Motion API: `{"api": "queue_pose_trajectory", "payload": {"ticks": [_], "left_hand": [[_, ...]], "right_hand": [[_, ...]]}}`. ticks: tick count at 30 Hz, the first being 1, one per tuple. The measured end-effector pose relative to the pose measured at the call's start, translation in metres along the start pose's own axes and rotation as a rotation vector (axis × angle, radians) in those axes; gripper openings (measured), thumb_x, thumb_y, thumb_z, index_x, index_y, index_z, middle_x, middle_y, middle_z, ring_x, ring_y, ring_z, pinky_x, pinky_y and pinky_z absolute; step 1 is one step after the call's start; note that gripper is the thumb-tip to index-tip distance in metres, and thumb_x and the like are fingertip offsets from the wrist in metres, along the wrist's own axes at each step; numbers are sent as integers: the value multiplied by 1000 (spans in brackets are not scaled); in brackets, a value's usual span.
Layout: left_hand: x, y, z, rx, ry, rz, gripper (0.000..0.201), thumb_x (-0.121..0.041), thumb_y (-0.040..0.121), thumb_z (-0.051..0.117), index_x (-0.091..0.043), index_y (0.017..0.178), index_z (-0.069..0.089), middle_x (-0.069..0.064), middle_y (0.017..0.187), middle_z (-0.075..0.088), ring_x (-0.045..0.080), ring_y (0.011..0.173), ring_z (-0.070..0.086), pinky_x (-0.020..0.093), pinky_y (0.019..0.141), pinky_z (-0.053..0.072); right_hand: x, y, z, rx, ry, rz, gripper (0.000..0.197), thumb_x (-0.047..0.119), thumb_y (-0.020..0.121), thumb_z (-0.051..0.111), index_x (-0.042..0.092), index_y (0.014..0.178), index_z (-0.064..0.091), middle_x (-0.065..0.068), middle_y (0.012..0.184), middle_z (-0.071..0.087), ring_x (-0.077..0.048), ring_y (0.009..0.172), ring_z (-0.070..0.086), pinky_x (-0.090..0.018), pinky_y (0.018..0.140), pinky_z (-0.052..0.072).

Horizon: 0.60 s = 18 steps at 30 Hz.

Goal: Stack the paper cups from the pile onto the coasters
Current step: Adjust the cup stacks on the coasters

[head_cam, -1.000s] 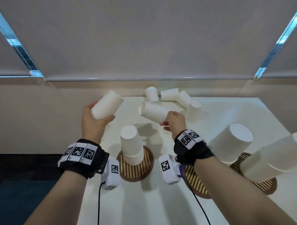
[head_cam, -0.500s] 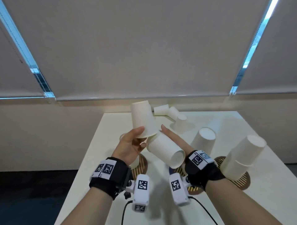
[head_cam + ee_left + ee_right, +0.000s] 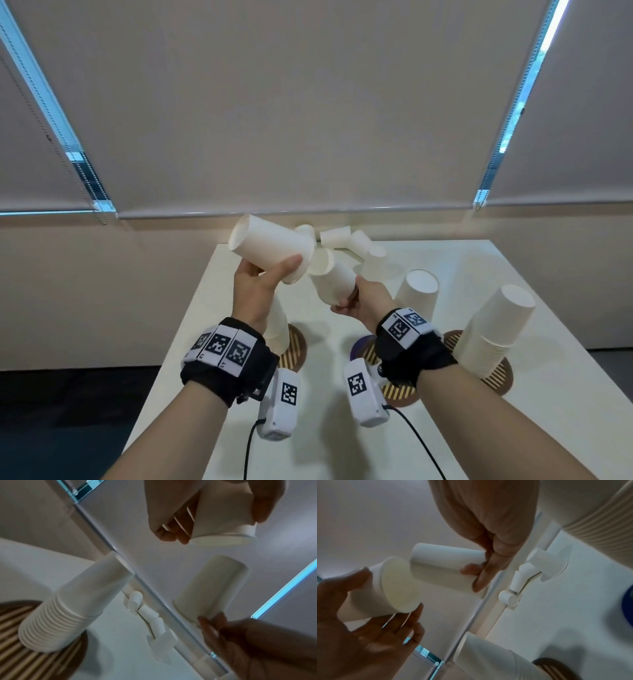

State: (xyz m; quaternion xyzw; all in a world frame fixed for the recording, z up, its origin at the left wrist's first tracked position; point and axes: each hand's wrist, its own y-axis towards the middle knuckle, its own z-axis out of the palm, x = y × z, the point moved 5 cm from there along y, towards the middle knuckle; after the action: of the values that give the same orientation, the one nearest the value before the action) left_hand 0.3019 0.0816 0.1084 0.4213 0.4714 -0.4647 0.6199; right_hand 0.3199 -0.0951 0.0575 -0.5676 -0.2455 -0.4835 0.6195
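My left hand (image 3: 260,284) grips a white paper cup (image 3: 270,253) held on a slant above the table, its open mouth (image 3: 400,585) facing right. My right hand (image 3: 363,301) pinches a second cup (image 3: 330,281) near its wide rim. That cup's base points up-left at the first cup's mouth, a short gap away in the left wrist view. Several loose cups form the pile (image 3: 346,238) at the table's far edge. A cup stack (image 3: 277,329) on the left coaster (image 3: 296,346) is partly hidden by my left hand.
An upturned cup (image 3: 416,294) stands on the middle coaster (image 3: 397,390), half hidden by my right wrist. A tall stack (image 3: 493,329) leans on the right coaster (image 3: 496,377). A blue round object (image 3: 363,344) lies beside the middle coaster. The table (image 3: 513,428) ends at a wall with blinds.
Both hands came together from apart and rose. The left cup tipped from upside-down to slanted, and the right cup turned so its base, not its mouth, faces the left cup.
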Motion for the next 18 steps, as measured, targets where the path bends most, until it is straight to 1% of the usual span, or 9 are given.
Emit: {"api": "queue_pose_trajectory", "payload": {"ticks": [2, 5, 7, 9, 10, 12, 14, 16, 18], "left_hand": [[2, 1, -1, -17, 8, 39, 59, -38, 45, 80, -23, 99, 61, -1, 98, 68, 15, 93, 61, 27, 75, 47], [9, 3, 0, -26, 109, 77, 68, -39, 45, 82, -15, 106, 63, 4, 104, 69, 18, 99, 63, 27, 78, 49], [14, 7, -2, -61, 183, 81, 61, -30, 51, 87, -11, 105, 66, 5, 102, 70, 19, 98, 66, 23, 73, 49], [16, 12, -6, -101, 224, 48, 53, -19, 61, 87, -11, 108, 65, 3, 102, 70, 18, 97, 65, 19, 70, 47], [16, 14, -6, -93, 256, 29, 52, -19, 64, 85, -12, 111, 64, 2, 103, 69, 17, 97, 63, 20, 69, 46], [21, 15, -3, -8, 343, -12, 52, -20, 65, 84, -14, 113, 62, 0, 104, 68, 15, 96, 62, 21, 67, 45], [28, 12, 0, 68, 384, -64, 50, -19, 65, 84, -14, 111, 64, 0, 103, 68, 15, 97, 62, 20, 64, 43], [29, 12, -4, 49, 394, -69, 49, -20, 66, 84, -14, 110, 65, -1, 102, 68, 14, 95, 62, 18, 63, 41], [21, 14, -11, -11, 431, -23, 51, -20, 64, 85, -15, 110, 63, -4, 100, 66, 12, 91, 60, 17, 65, 42]], "right_hand": [[1, 2, 6, -25, -94, -32, 24, 9, 100, 32, -3, 113, 49, -15, 74, 53, -25, 61, 56, -34, 63, 54], [2, 1, 14, -10, -166, -37, 20, 3, 98, 32, -2, 87, 48, -15, 72, 56, -23, 60, 60, -31, 64, 55], [3, -2, 18, 16, -182, -22, 26, -5, 94, 32, 1, 73, 46, -17, 62, 55, -21, 48, 58, -32, 60, 53], [3, -4, 20, 63, -178, -16, 27, -11, 89, 33, 1, 69, 47, -14, 42, 49, -18, 31, 51, -33, 56, 53], [3, -5, 22, 91, -193, -23, 25, -8, 89, 35, 1, 69, 47, -11, 37, 45, -16, 29, 48, -31, 52, 53], [4, -6, 28, 149, -193, -65, 22, 2, 92, 36, 1, 75, 50, -8, 38, 41, -13, 27, 41, -24, 44, 49], [4, -5, 37, 212, -146, -80, 25, 10, 96, 35, 3, 78, 51, -3, 36, 38, -10, 27, 34, -20, 41, 44], [3, -5, 43, 280, -100, -72, 33, 20, 101, 32, 6, 78, 53, 1, 37, 39, -9, 30, 35, -21, 44, 44], [3, -7, 49, 347, -123, -68, 35, 26, 102, 31, 9, 83, 56, -1, 53, 50, -11, 40, 44, -26, 53, 49]]}}
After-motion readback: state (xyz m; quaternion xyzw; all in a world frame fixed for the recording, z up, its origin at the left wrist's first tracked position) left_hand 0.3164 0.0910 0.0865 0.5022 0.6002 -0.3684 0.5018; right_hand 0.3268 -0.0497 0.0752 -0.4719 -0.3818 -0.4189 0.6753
